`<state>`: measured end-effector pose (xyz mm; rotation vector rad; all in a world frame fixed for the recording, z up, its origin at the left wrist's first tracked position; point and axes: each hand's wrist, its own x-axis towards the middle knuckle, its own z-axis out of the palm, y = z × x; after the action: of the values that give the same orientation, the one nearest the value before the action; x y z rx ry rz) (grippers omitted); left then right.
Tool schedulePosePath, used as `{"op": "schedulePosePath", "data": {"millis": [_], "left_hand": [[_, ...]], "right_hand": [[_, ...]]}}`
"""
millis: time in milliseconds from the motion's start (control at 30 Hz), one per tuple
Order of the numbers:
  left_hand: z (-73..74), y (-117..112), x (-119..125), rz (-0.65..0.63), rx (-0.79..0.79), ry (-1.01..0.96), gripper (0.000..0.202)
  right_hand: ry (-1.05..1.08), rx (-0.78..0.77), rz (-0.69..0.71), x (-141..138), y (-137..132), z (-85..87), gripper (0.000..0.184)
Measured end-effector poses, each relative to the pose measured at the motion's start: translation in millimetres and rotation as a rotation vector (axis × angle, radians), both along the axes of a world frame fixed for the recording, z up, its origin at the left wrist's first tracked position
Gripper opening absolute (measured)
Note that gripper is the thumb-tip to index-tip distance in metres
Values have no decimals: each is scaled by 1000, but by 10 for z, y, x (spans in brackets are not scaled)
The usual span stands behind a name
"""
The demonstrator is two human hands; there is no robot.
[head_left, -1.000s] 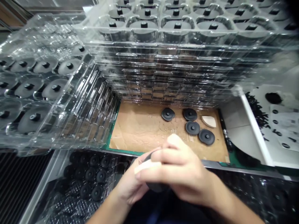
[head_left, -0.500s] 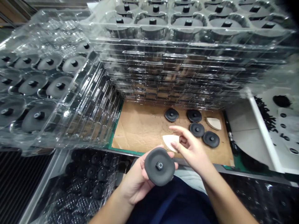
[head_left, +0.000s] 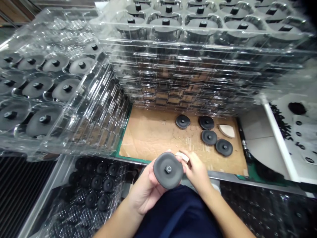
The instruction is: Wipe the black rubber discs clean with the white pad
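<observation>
My left hand (head_left: 146, 190) is closed around a dark grey rounded-square disc (head_left: 164, 178) that has a short stub at its centre, facing up. Close by on the right, my right hand (head_left: 198, 172) pinches a white, leaf-shaped block (head_left: 182, 156) against or just beside the disc's edge; the disc hides whether they touch. Beyond the hands, several similar dark discs (head_left: 209, 137) lie on a brown cardboard sheet (head_left: 146, 135). A second pale block (head_left: 226, 131) rests at the sheet's right side.
Tall stacks of clear plastic trays holding discs stand behind (head_left: 185, 66) and at the left (head_left: 96, 109). Lower left, another tray (head_left: 96, 188) contains more dark discs. A white bin edge (head_left: 282, 142) bounds the right, with small black parts past it.
My right hand has moved down and left, bringing the white block up to the disc's edge and turning it. The left hand still holds the disc, now slightly tilted and raised.
</observation>
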<state>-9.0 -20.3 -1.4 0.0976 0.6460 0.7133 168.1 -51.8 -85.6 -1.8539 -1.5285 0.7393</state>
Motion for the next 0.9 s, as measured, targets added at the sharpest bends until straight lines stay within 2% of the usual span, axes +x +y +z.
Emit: {"op": "schedulePosePath", "data": {"millis": [67, 167, 200, 267, 333, 400, 433, 467, 567, 633, 700, 733, 833, 900], "left_hand": [[19, -8, 29, 19, 34, 1, 63], [53, -10, 86, 46, 94, 51, 58], [60, -8, 102, 55, 115, 75, 59], [66, -2, 117, 50, 156, 118, 60], [63, 7, 112, 57, 181, 161, 62], [57, 14, 104, 86, 183, 206, 63], [56, 15, 104, 97, 187, 217, 65], [58, 12, 108, 96, 193, 212, 66], [69, -1, 116, 31, 198, 148, 58], [74, -1, 98, 34, 201, 117, 52], [73, 10, 66, 59, 213, 97, 52], [74, 18, 53, 65, 220, 89, 55], [90, 38, 57, 68, 208, 75, 59], [112, 40, 88, 60, 202, 76, 62]], "right_hand": [[18, 13, -7, 40, 87, 210, 26], [62, 106, -1, -21, 161, 731, 25], [79, 212, 8, -75, 163, 915, 27], [70, 399, 170, -200, 145, 1217, 28], [88, 426, 369, -301, 127, 1387, 27], [103, 325, 507, -352, 141, 1441, 23], [85, 283, 526, -365, 161, 1441, 21], [47, 283, 505, -374, 186, 1435, 21], [-52, 431, 371, -382, 242, 1416, 25], [11, 454, 447, -346, 222, 1419, 26], [76, 383, 568, -264, 157, 1424, 23], [75, 337, 570, -216, 116, 1425, 22], [-57, 265, 389, -125, 40, 1440, 20], [-167, 326, 320, -133, 76, 1463, 22]]}}
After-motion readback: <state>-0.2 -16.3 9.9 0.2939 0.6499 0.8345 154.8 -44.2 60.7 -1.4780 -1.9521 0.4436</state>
